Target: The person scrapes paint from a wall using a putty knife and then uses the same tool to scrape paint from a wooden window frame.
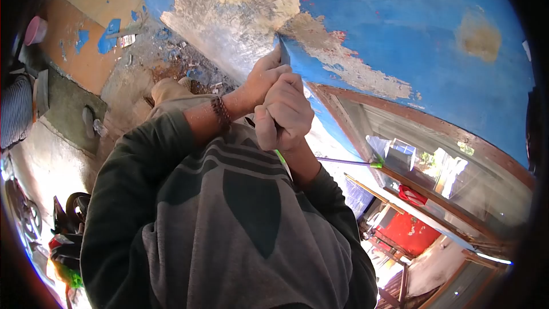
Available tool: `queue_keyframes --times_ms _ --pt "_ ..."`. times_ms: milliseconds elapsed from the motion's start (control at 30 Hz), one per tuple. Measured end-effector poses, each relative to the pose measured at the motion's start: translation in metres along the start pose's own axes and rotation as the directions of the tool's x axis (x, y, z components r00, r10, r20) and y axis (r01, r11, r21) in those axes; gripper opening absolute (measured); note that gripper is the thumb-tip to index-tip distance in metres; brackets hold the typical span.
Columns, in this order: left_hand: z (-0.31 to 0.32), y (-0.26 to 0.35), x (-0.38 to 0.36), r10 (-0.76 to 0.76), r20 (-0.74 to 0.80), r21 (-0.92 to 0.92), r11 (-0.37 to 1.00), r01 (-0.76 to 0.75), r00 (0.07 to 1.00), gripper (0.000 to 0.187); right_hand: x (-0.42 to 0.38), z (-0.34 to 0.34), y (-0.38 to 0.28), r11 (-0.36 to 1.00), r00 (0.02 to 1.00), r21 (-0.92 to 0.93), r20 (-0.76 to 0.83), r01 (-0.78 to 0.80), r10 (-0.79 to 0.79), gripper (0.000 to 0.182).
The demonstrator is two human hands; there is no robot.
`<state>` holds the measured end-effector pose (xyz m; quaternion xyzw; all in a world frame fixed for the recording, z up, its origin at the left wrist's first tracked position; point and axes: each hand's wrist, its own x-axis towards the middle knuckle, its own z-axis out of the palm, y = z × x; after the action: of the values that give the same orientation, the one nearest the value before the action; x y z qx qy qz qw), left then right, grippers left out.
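A blue wall (394, 17) with peeling paint is in front of me, with a large bare patch (234, 11) scraped down to pale plaster. My right hand (287, 110) is closed in a fist around the handle of a scraper (284, 52), the handle mostly hidden by the fingers. Just beyond it my left hand (266, 77), with a dark beaded bracelet (220, 112) on its wrist, grips close to the grey blade. The two hands touch each other. The blade tip meets the wall at the lower edge of the bare patch.
Paint flakes and debris (197, 74) litter the floor along the wall base. A wood-framed window (434, 143) is set in the wall at right. A pink cup-like container (36, 30) is at far left, and a motorcycle (68, 217) appears lower left.
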<state>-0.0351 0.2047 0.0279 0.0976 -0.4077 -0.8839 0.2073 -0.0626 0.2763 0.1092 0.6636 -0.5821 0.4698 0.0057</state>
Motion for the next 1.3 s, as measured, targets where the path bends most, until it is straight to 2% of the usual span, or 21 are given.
queue_keyframes --times_ms 33,100,167,200,267,367,400,533,633,667,700,767,800,833,933,1033,1067,1100,1167,1200,1300 --pt "-0.004 0.003 0.0 0.034 0.023 0.152 0.988 -0.037 0.999 0.051 -0.001 0.002 0.002 1.0 1.0 0.019 -0.001 -0.005 0.005 0.014" --pt "0.006 0.003 -0.002 0.097 -0.019 0.076 0.993 -0.095 0.995 0.05 0.002 0.0 -0.003 0.999 0.999 0.027 -0.006 -0.032 0.032 0.015" --pt "0.012 0.001 0.001 0.017 -0.044 -0.139 0.99 -0.023 0.999 0.051 0.004 -0.003 -0.006 0.999 0.999 0.051 -0.044 -0.003 0.005 0.015" --pt "0.008 -0.003 0.001 0.011 -0.037 -0.142 0.99 -0.017 0.999 0.051 -0.001 -0.001 -0.001 0.999 0.999 0.045 -0.046 -0.009 0.011 0.015" --pt "-0.008 -0.006 0.007 -0.147 0.016 -0.091 0.985 0.148 0.989 0.052 -0.006 0.006 0.017 0.997 0.997 0.031 -0.04 -0.072 0.073 0.013" --pt "0.004 -0.003 0.001 -0.023 -0.025 -0.008 1.0 0.022 0.999 0.043 0.003 -0.002 -0.007 0.997 0.999 0.066 -0.025 -0.047 0.048 0.015" --pt "0.008 0.005 -0.001 0.029 0.015 -0.007 1.0 -0.029 0.999 0.031 0.003 -0.005 -0.007 0.997 0.999 0.068 -0.029 -0.04 0.042 0.015" --pt "-0.004 0.002 0.001 -0.095 0.028 0.034 0.995 0.094 0.995 0.031 -0.011 0.007 0.025 1.0 1.0 0.004 -0.028 -0.007 0.008 0.018" --pt "0.012 0.015 -0.004 0.296 0.037 0.25 0.922 -0.296 0.954 0.024 0.016 -0.008 -0.02 0.995 0.995 0.018 0.047 -0.094 0.093 0.018" --pt "0.005 0.015 -0.002 -0.082 0.064 0.019 0.997 0.081 0.995 0.033 0.011 -0.006 -0.012 1.0 1.0 -0.007 0.007 -0.023 0.023 0.017" --pt "-0.001 0.013 0.0 -0.083 0.075 0.023 0.996 0.081 0.994 0.033 0.005 -0.002 0.0 1.0 1.0 -0.016 -0.002 -0.022 0.022 0.017" --pt "-0.008 0.003 0.003 -0.123 0.058 -0.15 0.98 0.131 0.991 0.041 0.002 0.006 0.015 0.999 0.998 -0.013 0.022 -0.051 0.052 0.015" --pt "-0.01 -0.004 0.003 0.028 0.039 0.086 0.996 -0.032 0.999 0.042 0.0 0.004 0.01 0.999 1.0 -0.038 0.018 -0.015 0.016 0.016" --pt "-0.012 -0.002 0.007 0.035 0.032 0.09 0.995 -0.038 0.999 0.042 0.009 0.002 0.004 1.0 1.0 -0.03 0.02 -0.007 0.008 0.016" --pt "0.0 0.003 0.005 -0.087 0.046 -0.037 0.995 0.089 0.995 0.045 0.01 -0.001 -0.001 1.0 1.0 -0.013 -0.016 -0.027 0.027 0.018" --pt "-0.011 0.005 0.004 -0.15 0.061 -0.02 0.988 0.151 0.987 0.044 0.002 0.006 0.011 0.994 0.995 -0.061 0.01 -0.096 0.096 0.018" --pt "-0.005 0.002 0.002 0.028 0.021 0.135 0.99 -0.03 0.999 0.038 0.009 0.0 0.001 0.999 0.999 0.008 -0.004 -0.032 0.032 0.018" --pt "-0.004 0.0 0.003 0.019 0.015 0.132 0.991 -0.021 1.0 0.038 0.019 -0.011 -0.019 0.992 0.991 0.007 0.058 -0.123 0.122 0.018" --pt "0.003 0.004 0.004 -0.067 0.075 0.0 0.998 0.067 0.995 0.037 0.02 -0.009 -0.013 0.998 0.998 -0.031 0.021 -0.055 0.056 0.018" --pt "-0.01 -0.008 0.002 0.26 0.205 0.438 0.838 -0.326 0.944 0.033 0.018 -0.006 -0.004 0.998 0.999 -0.04 0.013 -0.049 0.049 0.018" --pt "-0.006 -0.007 0.003 0.256 0.1 0.284 0.919 -0.274 0.961 0.029 0.012 0.0 0.006 0.997 0.997 -0.017 0.0 -0.076 0.076 0.018"
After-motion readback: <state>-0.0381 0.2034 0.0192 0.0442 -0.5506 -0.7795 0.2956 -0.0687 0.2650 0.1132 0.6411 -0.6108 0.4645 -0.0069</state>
